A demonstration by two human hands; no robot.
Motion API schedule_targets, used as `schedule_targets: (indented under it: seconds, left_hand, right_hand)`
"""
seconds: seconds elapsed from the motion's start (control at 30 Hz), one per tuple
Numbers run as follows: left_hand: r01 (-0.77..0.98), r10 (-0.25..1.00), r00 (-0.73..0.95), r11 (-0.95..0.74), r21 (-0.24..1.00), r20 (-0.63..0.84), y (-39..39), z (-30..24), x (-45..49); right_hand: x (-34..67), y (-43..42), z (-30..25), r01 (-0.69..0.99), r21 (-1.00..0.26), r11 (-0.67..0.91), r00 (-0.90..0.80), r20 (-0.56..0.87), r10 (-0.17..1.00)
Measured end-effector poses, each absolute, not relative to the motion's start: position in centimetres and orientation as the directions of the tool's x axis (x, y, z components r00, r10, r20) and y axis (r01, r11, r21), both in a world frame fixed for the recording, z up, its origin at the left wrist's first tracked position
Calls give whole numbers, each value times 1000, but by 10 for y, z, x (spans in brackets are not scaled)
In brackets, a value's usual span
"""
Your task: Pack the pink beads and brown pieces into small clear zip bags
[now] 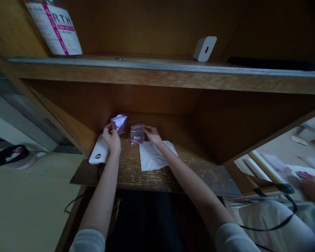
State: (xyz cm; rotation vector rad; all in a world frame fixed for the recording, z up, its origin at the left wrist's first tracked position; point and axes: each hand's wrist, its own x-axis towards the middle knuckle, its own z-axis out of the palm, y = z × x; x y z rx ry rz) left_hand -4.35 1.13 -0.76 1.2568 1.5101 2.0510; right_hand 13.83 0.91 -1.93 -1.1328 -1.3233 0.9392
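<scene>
Two hands at a wooden shelf (157,180) — left hand (111,137) curled, fingers pinching a folded white-and-pink packet (119,123); right hand (151,134) extended, fingers touching a clear zip bag (137,134) — grip unclear — above white tissue (154,156).

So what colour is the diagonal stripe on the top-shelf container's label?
Stripe is magenta on a white label; head view shows it.
</scene>
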Motion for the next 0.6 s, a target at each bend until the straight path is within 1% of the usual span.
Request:
schedule_targets:
  seconds: [0.07, 0.13, 0.2, 0.27, 0.3, 0.37, 0.4, 0.5, 0.6]
  left_hand:
    - [241, 675, -558, -426, 872, 483, 7, -6, -41]
    - [199, 724, -489, -450, 871, 486, 5, -4, -36]
    - [125, 818, -352, -440, 889, 454, 5, -2, -26]
    - [66, 904, -161, -390, 918, 396, 7, 2, -14]
    - [51, 928, -62, -364, 930, 367, 8, 5, -7]
    - [71, 933, 120, -349, 934, 340, 10, 11, 7]
    - [94, 924, 182, -355, 930, 335, 11, 14, 14]
    - [180, 903, 286, -379, 908, 321, 13, 18, 30]
    - [251, 893, 331, -394, 884, 305, 11, 16, 40]
  right_hand:
    - [143, 14, -19, 199, -951, 236, 75, 254, 964]
    - [153, 14, -12, 246, -938, 242, 99, 273, 957]
    - [166, 8, -1, 243, -925, 292, 68, 317, 946]
    - [180, 0, 9, 236, -906, 351, -1, 361, 933]
    - [187, -5, 13, 243, -901, 360, -40, 362, 931]
    - [199, -12, 17, 247, -893, 377, -83, 368, 926]
    - [204, -16, 17, 239, -894, 379, -102, 365, 925]
    - [215, -24, 13, 226, -906, 357, -140, 333, 933]
    - [223, -32, 8, 218, -930, 297, -151, 268, 951]
